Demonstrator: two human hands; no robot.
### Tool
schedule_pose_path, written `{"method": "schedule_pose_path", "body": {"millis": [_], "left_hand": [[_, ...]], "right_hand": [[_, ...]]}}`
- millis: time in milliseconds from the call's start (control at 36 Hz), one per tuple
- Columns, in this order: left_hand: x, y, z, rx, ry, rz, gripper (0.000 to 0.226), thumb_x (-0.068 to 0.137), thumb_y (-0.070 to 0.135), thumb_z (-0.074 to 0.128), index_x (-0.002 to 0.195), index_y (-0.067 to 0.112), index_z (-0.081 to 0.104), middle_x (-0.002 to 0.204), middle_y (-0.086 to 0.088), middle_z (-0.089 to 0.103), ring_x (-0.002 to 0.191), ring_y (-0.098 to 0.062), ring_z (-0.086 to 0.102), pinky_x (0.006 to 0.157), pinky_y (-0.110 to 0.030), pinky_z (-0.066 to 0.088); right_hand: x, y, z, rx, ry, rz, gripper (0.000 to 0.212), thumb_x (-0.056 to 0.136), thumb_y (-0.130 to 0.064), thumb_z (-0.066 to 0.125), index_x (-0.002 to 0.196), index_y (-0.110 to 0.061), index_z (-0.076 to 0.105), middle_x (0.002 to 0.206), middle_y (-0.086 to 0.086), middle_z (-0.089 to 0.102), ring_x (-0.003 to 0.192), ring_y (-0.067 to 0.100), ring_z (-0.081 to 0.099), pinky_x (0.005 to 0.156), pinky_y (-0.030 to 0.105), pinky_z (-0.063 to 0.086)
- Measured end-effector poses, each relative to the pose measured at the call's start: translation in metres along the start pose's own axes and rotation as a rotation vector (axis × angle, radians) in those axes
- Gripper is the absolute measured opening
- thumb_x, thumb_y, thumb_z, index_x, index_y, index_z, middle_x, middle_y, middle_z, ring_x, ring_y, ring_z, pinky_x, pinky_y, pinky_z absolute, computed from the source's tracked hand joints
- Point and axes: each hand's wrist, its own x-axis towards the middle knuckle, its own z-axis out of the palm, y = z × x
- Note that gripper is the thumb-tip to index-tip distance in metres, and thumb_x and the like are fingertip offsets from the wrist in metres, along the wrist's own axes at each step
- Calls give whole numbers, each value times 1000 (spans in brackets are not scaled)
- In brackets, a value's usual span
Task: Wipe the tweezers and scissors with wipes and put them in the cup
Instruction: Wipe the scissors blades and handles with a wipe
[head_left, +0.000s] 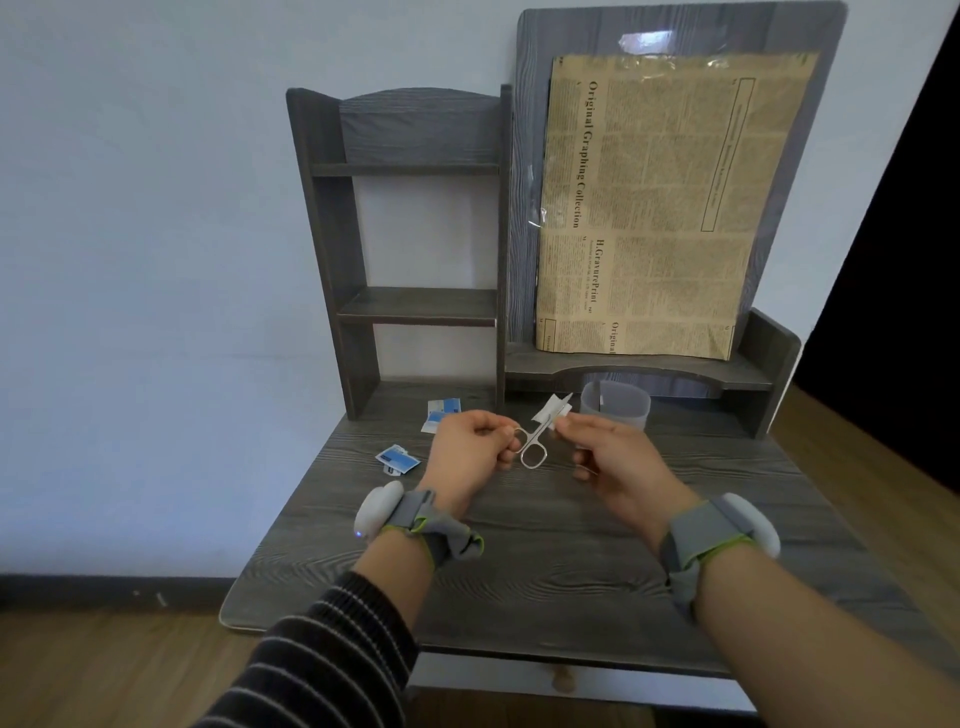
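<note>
Closest to me, my two forearms reach out over a dark wood-grain desk (519, 571), the left in a striped sleeve, each wrist wearing a grey band (410, 517) with a white pod. Just beyond, my left hand (470, 447) curls its fingers round the handle loops of small silver scissors (532, 449), held above the desktop with the blades pointing away and to the right. My right hand (618, 457) pinches a white wipe (550, 410) between thumb and fingertips, wrapped round the blades. To the left of my hands, a blue-and-white wipe packet (397, 460) lies near the desk's left edge, and a second packet (441, 413) lies farther back. Just behind my right hand stands a translucent grey cup (615, 410) with something thin upright inside; I cannot tell what it is. At the back rises a dark shelf unit (415, 301), and a sheet of tan newspaper print (670, 208) stands against its tall right panel.
</note>
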Motion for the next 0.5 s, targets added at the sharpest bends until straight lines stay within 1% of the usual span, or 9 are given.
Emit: {"method": "schedule_pose_path", "body": {"millis": [56,139,194,278,389,500], "left_hand": [[-1,0,2,22,-15,9,17,93,3,51,87,12,64,72,-3,63,60,-7,56,57,-15,51],[-3,3,4,40,-39,24,14,93,4,50,92,9,63,72,-2,62,61,-7,56,56,-11,51],[-2,4,4,63,-49,36,15,93,4,50,89,11,63,72,-1,62,61,-6,56,58,-12,52],[-2,3,6,76,-47,45,19,92,4,51,83,16,63,72,-1,64,60,-6,57,60,-16,52],[-4,1,7,82,-43,56,12,91,9,55,85,16,62,75,0,66,64,-8,60,64,-21,53],[-4,0,6,136,-66,68,11,91,14,57,83,20,62,77,0,65,69,-8,61,66,-23,54]], "right_hand": [[1,1,-1,-2,7,-7,21,81,-7,66,101,-1,64,73,2,61,54,8,38,41,15,31],[3,3,-2,0,12,-15,12,78,-8,69,89,-6,64,69,0,57,52,7,38,37,14,31],[5,4,-2,-7,8,-24,9,78,-9,70,83,-7,63,66,-1,55,51,8,37,36,13,30],[5,5,-2,-35,19,-44,9,77,-9,71,82,-6,63,63,-1,53,50,8,37,37,14,30],[6,3,-2,-27,69,-84,8,76,-8,72,78,-6,64,65,2,57,50,9,37,42,18,29],[6,0,-2,-15,118,-93,10,76,-8,73,73,-8,63,62,1,55,49,8,36,41,17,28]]}}
